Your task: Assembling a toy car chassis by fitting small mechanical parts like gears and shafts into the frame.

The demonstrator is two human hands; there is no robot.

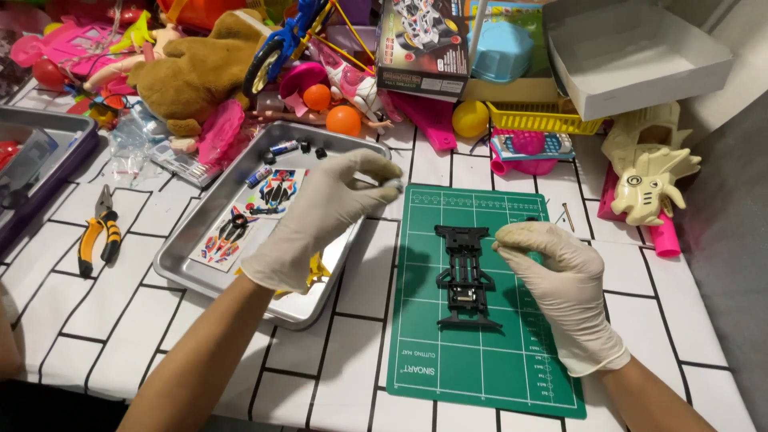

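A table [120,320] with a white cover crossed by black brick-pattern lines carries everything. A green cutting mat [480,360] lies on its near right part, with a black chassis [464,276] on it. Left of the mat sits a metal tray [192,264]. Further left lie yellow-handled pliers [98,232], and a grey bin [48,160] rests at the left edge. Along the far side is a heap of toys: a brown plush [192,76], 2 orange balls [344,120], a yellow basket [540,120] and a white box [640,60]. A cream toy [652,176] lies at the right.
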